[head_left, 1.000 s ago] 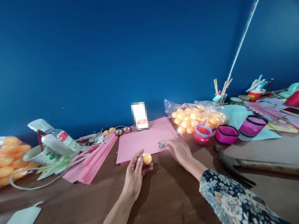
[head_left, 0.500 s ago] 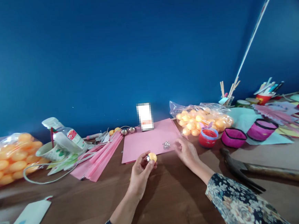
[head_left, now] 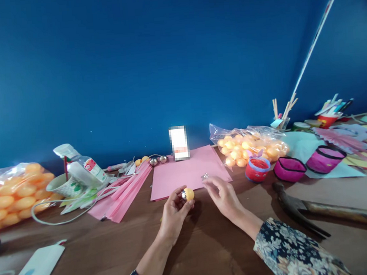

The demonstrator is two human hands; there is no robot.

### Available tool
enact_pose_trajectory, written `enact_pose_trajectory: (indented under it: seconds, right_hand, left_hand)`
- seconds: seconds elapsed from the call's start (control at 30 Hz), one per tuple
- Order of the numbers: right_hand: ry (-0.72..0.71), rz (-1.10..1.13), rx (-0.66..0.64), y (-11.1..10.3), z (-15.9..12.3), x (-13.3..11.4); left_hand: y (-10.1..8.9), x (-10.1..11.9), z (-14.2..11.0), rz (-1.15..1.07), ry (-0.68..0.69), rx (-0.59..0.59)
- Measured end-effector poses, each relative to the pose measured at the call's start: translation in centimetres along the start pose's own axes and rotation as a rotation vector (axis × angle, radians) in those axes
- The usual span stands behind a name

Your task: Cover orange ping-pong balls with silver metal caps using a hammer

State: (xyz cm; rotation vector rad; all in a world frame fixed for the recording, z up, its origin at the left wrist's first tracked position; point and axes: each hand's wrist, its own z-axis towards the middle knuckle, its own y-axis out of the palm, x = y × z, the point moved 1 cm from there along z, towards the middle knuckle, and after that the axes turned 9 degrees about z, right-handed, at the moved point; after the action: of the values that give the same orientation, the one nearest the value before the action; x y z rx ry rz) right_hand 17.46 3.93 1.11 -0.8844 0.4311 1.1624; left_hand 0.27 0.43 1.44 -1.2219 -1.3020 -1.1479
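A small yellow-orange ball [head_left: 189, 194], its left side covered in shiny silver pieces, is held between the thumb and fingers of my left hand [head_left: 173, 214]. It is above the brown table, just in front of the pink paper [head_left: 186, 175]. On that paper lies a little pile of silver pieces [head_left: 204, 176], partly covered by my right hand [head_left: 224, 195]. The right fingertips are drawn together at the near edge of the pile; anything between them is too small to make out.
Bags of orange balls [head_left: 16, 193] stand at left and back right. A hammer [head_left: 303, 208] lies right, near a red cup [head_left: 257, 169] and purple fabric containers [head_left: 289, 169]. Pink strips [head_left: 124, 193], two silver balls [head_left: 158, 160] and a power strip [head_left: 35, 272] are leftward.
My right hand has moved left to the silver pile, and its fingers have come closer together. My left hand still holds the ball, turned slightly. The view has shifted a little.
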Motion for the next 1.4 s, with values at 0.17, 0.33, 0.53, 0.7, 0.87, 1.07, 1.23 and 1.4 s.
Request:
enact_pose_trajectory:
  seconds: [0.17, 0.33, 0.53, 0.7, 0.87, 1.07, 1.23, 1.4]
  right_hand:
    - [-0.001, 0.007, 0.0, 0.0, 0.1, -0.4]
    - [0.032, 0.011, 0.017, -0.2, 0.2, -0.5]
    - [0.062, 0.008, 0.024, -0.1, 0.1, -0.3]
    - [0.075, 0.033, 0.02, 0.0, -0.1, 0.1]
    - [0.072, 0.033, 0.016, 0.1, -0.2, 0.4]
    - [0.049, 0.027, 0.008, 0.2, -0.1, 0.1]
    - [0.044, 0.018, 0.016, 0.2, -0.1, 0.0]
    - [0.054, -0.136, -0.012, -0.6, 0.2, 1.1]
  left_hand:
    - [0.0, 0.0, 0.0, -0.007, -0.003, -0.008]
    - [0.0, 0.0, 0.0, -0.017, -0.01, 0.0]
    - [0.0, 0.2, -0.1, -0.007, -0.015, -0.005]
    - [0.1, 0.3, -0.1, -0.001, -0.005, 0.008]
    - [0.0, 0.1, 0.1, 0.011, 0.008, -0.005]
    - [-0.1, -0.2, 0.2, 0.004, 0.018, -0.014]
    - [-0.2, -0.3, 0.2, -0.016, 0.015, -0.024]
    - [-0.3, -0.6, 0.3, -0.062, 0.034, -0.005]
